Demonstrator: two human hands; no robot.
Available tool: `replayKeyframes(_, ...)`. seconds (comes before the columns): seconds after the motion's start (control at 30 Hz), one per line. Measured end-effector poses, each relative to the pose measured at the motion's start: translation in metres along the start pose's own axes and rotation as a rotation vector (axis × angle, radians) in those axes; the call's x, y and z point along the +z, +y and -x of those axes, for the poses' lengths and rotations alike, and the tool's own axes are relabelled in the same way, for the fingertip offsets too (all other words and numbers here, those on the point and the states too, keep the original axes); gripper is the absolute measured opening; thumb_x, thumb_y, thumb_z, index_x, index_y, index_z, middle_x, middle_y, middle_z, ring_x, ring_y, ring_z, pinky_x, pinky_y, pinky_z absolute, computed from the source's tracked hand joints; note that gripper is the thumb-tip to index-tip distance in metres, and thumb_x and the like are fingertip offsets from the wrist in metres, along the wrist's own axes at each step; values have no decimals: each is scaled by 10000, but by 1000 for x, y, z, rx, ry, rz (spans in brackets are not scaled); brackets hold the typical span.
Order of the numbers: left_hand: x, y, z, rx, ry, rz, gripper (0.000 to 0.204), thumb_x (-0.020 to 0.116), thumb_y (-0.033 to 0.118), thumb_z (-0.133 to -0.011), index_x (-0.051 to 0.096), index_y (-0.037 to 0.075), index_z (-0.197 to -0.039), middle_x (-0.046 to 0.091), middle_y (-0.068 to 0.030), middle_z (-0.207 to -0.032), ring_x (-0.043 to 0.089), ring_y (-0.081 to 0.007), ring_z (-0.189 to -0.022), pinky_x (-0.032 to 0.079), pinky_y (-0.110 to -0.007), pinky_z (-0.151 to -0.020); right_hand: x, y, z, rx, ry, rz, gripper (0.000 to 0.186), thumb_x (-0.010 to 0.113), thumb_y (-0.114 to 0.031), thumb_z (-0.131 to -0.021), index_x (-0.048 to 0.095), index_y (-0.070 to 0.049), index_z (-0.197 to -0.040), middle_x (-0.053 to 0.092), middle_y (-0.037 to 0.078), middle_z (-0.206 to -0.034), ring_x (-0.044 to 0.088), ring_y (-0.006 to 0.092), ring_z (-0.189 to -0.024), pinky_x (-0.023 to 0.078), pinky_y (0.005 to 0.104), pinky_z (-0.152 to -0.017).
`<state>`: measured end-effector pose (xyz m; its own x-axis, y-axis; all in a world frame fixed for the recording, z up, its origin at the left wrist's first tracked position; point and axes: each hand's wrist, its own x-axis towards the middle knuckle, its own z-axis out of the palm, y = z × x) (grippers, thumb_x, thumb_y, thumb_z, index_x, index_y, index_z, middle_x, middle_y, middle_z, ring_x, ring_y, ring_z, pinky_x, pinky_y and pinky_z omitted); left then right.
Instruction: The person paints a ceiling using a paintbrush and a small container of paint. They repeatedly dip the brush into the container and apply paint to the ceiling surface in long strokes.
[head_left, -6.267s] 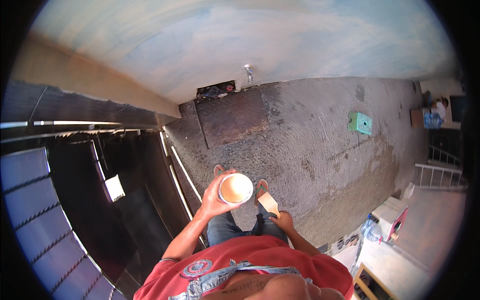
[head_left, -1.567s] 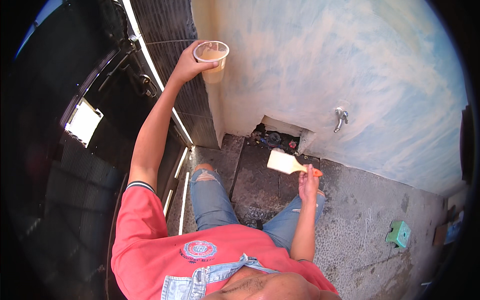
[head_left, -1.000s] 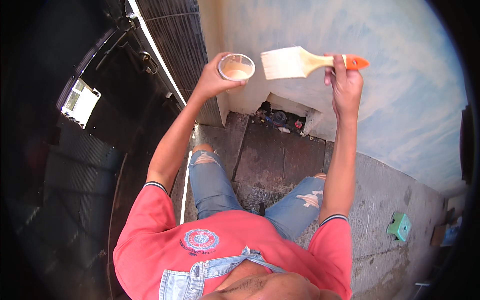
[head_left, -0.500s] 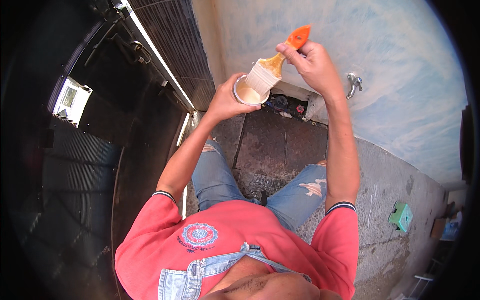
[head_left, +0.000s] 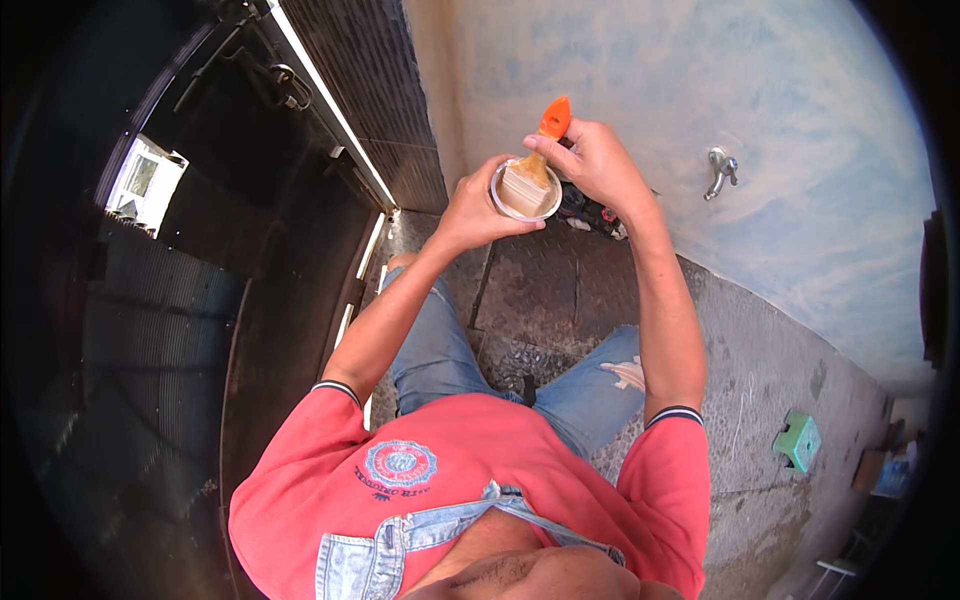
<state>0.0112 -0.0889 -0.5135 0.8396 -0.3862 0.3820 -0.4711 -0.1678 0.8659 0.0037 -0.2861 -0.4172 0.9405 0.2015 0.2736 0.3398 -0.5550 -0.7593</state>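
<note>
Rough concrete floor (head_left: 760, 370) runs beneath the person, grey and gritty, with a darker patterned slab (head_left: 560, 290) set into it below the hands. Beyond it rises a plastered wall (head_left: 720, 90), mottled pale blue and cream, chalky in finish, carrying 1 small metal tap (head_left: 718, 168). Dark ribbed metal panelling (head_left: 380, 90) with a bright straight edge strip fills the left side, and a small white rectangular fitting (head_left: 145, 182) sits within that dark area.

Left hand (head_left: 480, 205) is curled around a small round cup (head_left: 525, 190), fingers wrapped under its side, holding it level near the foot of the wall. Cup has a pale rim and holds a cream-coloured liquid.

Right hand (head_left: 595, 160) is closed on the orange handle of a flat paintbrush (head_left: 535, 160); the handle tip points up toward the wall and the broad pale bristles sit down inside the cup, touching its contents.

Both forearms are bare. Person wears a red short-sleeved shirt (head_left: 400, 470) with striped cuffs and torn blue denim.

1 green box-shaped object (head_left: 798, 440) lies on the floor, well apart toward the right edge. Dark clutter (head_left: 590, 208) lies at the base of the wall, just behind the cup; its kind cannot be told.
</note>
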Motion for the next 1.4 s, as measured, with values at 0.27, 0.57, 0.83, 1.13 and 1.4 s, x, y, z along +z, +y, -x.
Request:
replayKeyframes(0.27,0,0,2,-14,-36,-26,884,969,276,-605,552,-2,-1334,693,-146,-1220,675,-229,-1154,521,-376,-1004,-8,11,7,34,85,-22,409,722,-373,-955,703,28,-878,579,37,-649,487,122,-619,446,325,-606)
replayKeyframes(0.57,4,-3,2,8,-12,-80,894,968,323,-588,566,-5,-1316,706,-170,-1199,686,-268,-1143,529,-391,-993,-20,21,15,88,217,-167,410,698,-395,-978,691,-3,-860,585,-23,-675,512,76,-628,428,275,-583)
replayKeyframes(0.83,-3,11,-5,-85,2,10,860,958,324,-592,584,0,-1295,707,-162,-1196,679,-273,-1155,517,-392,-1010,-23,39,29,256,445,-400,400,667,-386,-1003,699,0,-901,626,6,-694,545,65,-596,425,235,-549)
replayKeyframes(1.13,-42,32,-47,-5,125,-162,863,931,372,-632,572,-11,-1317,699,-167,-1222,670,-265,-1172,514,-394,-1025,-10,43,13,312,657,-856,351,644,-353,-1020,641,-29,-884,577,16,-678,498,69,-557,368,223,-473)
replayKeyframes(1.4,-55,31,-55,12,172,-113,873,945,403,-624,582,-26,-1292,708,-182,-1184,693,-275,-1117,537,-383,-980,-1,44,5,302,637,-1039,322,640,-334,-1022,618,-34,-908,589,31,-705,524,85,-602,373,221,-494)
